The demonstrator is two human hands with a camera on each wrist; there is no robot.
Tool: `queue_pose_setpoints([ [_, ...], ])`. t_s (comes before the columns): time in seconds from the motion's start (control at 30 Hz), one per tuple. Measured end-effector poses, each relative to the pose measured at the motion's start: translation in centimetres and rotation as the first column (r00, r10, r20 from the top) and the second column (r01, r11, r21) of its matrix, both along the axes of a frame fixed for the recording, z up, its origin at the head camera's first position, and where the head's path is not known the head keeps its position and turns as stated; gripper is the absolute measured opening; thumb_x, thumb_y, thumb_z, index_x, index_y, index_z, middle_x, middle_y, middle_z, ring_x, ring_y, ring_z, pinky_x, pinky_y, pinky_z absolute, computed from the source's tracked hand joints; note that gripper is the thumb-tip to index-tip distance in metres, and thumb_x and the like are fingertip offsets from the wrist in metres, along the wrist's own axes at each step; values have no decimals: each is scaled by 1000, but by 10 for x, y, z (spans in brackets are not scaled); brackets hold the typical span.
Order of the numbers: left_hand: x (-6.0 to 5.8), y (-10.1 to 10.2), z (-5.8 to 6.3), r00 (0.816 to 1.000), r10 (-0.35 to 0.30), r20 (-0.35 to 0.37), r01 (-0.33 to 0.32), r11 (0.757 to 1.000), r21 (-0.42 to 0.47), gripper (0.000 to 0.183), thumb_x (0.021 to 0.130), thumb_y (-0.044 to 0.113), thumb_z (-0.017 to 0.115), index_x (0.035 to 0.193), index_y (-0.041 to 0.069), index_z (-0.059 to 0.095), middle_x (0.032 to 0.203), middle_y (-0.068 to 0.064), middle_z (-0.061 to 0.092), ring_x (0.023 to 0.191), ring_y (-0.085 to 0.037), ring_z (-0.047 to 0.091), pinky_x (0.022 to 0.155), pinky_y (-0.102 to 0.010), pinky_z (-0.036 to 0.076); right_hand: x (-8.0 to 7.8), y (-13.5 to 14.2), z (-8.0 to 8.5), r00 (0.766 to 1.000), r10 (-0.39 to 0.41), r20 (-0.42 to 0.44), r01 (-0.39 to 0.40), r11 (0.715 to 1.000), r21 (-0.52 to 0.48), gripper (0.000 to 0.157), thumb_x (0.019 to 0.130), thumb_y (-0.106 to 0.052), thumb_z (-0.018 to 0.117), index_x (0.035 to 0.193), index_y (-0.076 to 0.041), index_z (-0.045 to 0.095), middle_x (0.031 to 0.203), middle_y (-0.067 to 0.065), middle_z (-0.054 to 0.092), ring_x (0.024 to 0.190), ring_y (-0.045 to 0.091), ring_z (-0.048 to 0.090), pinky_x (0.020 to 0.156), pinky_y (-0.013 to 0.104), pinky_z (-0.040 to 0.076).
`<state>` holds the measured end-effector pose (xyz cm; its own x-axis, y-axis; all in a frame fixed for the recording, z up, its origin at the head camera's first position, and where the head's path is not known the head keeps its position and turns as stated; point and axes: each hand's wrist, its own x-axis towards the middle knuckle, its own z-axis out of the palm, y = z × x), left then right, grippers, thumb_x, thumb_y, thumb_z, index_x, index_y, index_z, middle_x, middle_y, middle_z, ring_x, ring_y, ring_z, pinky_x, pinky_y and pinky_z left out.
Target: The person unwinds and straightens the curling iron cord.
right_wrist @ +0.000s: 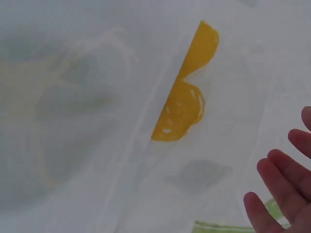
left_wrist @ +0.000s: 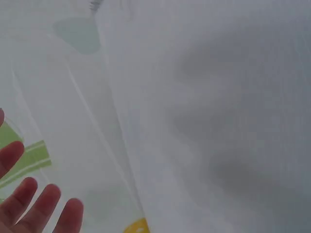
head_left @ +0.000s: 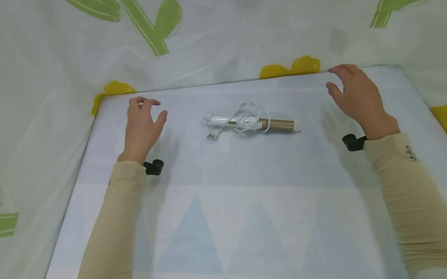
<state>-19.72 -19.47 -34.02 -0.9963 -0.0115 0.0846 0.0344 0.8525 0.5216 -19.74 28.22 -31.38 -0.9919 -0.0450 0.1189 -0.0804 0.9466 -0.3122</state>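
A hair iron with a white handle and a brown barrel (head_left: 280, 125) lies crosswise on the table in the head view. Its white cord (head_left: 249, 105) is wound in loops round the middle, and the plug (head_left: 214, 135) rests by the left end. To the left of the iron, my left hand (head_left: 140, 129) is held over the table with fingers loosely bent and nothing in them. My right hand (head_left: 360, 98) hovers on the other side, near the back right, thumb and fingers apart and holding nothing. Both wrist views show spread fingertips, without the iron.
A pale cloth with blue triangles covers the table (head_left: 237, 229). Behind and beside it hangs a white sheet (head_left: 212, 31) printed with green leaves and yellow flowers. The table's back edge runs just beyond both hands. Each wrist carries a small black camera mount (head_left: 154, 167).
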Motion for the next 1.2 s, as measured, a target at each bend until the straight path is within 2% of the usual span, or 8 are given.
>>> queue_pose_setpoints([
  [0.23, 21, 21, -13, 995, -63, 73, 38, 952, 302, 45, 87, 50, 47, 121, 20, 51, 131, 0, 35, 113, -18, 44, 89, -38, 39, 16, -34, -16, 981, -47, -186, -13, 951, -309, 38, 94, -28, 43, 127, -10, 48, 121, 9, 52, 109, 25, 47, 91, 41, 37],
  [0.4, 25, 38, -23, 986, -140, 91, 98, 924, 369, 46, 85, 53, 49, 121, 23, 51, 128, 4, 40, 113, -16, 45, 89, -41, 37, 20, -61, -25, 985, -113, -127, 36, 870, -492, 39, 93, -37, 42, 126, -18, 49, 116, 0, 56, 106, 13, 50, 92, 30, 38],
  [0.6, 15, 58, -40, 961, -195, 195, 121, 933, 339, 49, 86, 48, 50, 127, 23, 45, 133, -1, 35, 117, -19, 39, 92, -42, 34, 17, -89, -36, 993, -93, -69, 24, 749, -662, 35, 93, -35, 45, 124, -21, 51, 107, 0, 60, 97, 12, 54, 87, 28, 41],
  [0.8, 9, 69, -53, 956, -221, 195, 156, 941, 302, 63, 85, 34, 59, 139, 19, 29, 144, -8, 17, 130, -26, 21, 101, -45, 23, 10, -109, -38, 998, -47, -43, -5, 609, -793, 33, 93, -32, 47, 123, -21, 51, 108, 3, 59, 95, 15, 57, 88, 30, 41],
  [0.93, 10, 78, -58, 936, -267, 231, 209, 946, 247, 73, 82, 32, 64, 142, 21, 23, 148, -3, 6, 133, -29, 10, 101, -48, 20, 3, -112, -51, 1000, -20, -20, -6, 538, -843, 34, 92, -32, 48, 124, -21, 50, 109, 4, 59, 97, 17, 57, 88, 30, 41],
  [1.0, 10, 83, -59, 932, -276, 236, 230, 952, 202, 75, 80, 30, 66, 141, 22, 24, 148, 0, 4, 132, -30, 10, 101, -48, 22, -8, -110, -68, 1000, 1, -5, -5, 526, -850, 37, 91, -33, 50, 126, -22, 49, 111, 3, 59, 98, 16, 56, 89, 30, 41],
  [1.07, 11, 86, -60, 936, -264, 232, 227, 958, 174, 74, 79, 27, 67, 140, 23, 27, 148, 0, 5, 132, -29, 12, 100, -47, 24, -12, -113, -73, 1000, 25, 19, 2, 552, -834, 39, 91, -35, 50, 127, -22, 47, 113, 1, 58, 101, 15, 54, 90, 30, 40],
  [1.2, 15, 88, -60, 950, -220, 223, 189, 970, 154, 66, 77, 22, 69, 134, 21, 36, 144, -5, 13, 129, -28, 16, 98, -45, 27, 0, -132, -61, 993, 67, 102, 23, 716, -697, 42, 93, -35, 45, 133, -24, 40, 121, -3, 54, 112, 15, 47, 95, 34, 35],
])
